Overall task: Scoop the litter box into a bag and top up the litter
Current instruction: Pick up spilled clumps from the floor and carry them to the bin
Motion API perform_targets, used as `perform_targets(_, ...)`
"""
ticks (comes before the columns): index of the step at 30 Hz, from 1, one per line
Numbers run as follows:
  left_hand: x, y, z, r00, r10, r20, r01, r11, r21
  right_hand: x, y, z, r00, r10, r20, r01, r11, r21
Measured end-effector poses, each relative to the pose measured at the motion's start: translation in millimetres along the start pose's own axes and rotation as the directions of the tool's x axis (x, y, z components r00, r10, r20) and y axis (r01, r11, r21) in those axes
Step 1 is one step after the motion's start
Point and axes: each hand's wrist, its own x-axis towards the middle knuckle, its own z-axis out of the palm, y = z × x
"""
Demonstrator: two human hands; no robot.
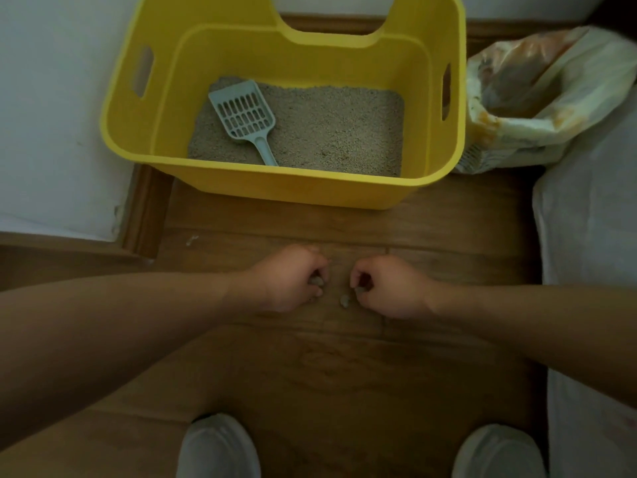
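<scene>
A yellow litter box [303,188] stands on the wooden floor against the wall, holding grey litter [331,132]. A pale blue slotted scoop [245,116] lies in the litter at the left, handle toward me. An open litter bag [537,98] sits right of the box. Both hands are down at the floor in front of the box. My left hand [286,279] is curled around small grey litter clumps. My right hand [389,288] pinches another clump. One loose grey clump [344,300] lies on the floor between them.
White walls with wooden skirting close in at the left and back. A white fabric-covered object [593,257] runs along the right. A small pale scrap [191,239] lies on the floor near the left skirting. My two pale shoes [217,446] are at the bottom.
</scene>
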Motion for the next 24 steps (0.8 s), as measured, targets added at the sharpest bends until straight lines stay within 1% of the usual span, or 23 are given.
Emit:
perform_targets(5, -8, -8, 8, 0.997, -0.057, 0.049, 0.058, 0.998, -0.026, 4, -5, 6, 0.999, 0.026, 0.044, -0.029, 0.997, 0.066)
perform_targets(7, -9, -11, 11, 0.994, -0.075, 0.081, 0.077, 0.997, -0.014, 5, -4, 10, 0.998, 0.010, 0.061, -0.013, 0.999, 0.052)
perform_targets(10, -7, -15, 13, 0.993, -0.061, 0.105, 0.059, 0.998, 0.016, 7, -4, 15, 0.996, -0.008, 0.093, 0.007, 1.000, 0.017)
perform_targets(13, -5, -17, 15, 0.995, -0.027, 0.098, 0.025, 0.999, 0.028, 11, -3, 19, 0.997, -0.039, 0.073, 0.043, 0.998, -0.052)
perform_targets(16, -4, -19, 17, 0.994, -0.013, 0.110, 0.010, 1.000, 0.023, 14, -4, 24, 0.996, -0.060, 0.066, 0.066, 0.994, -0.086)
perform_targets(20, -4, -19, 17, 0.995, 0.001, 0.096, 0.003, 0.999, -0.035, 15, -6, 23, 0.997, -0.053, 0.059, 0.057, 0.996, -0.075)
perform_targets(24, -10, -21, 13, 0.999, -0.002, 0.036, 0.007, 0.991, -0.133, 16, -8, 18, 0.998, -0.056, 0.018, 0.057, 0.998, -0.023)
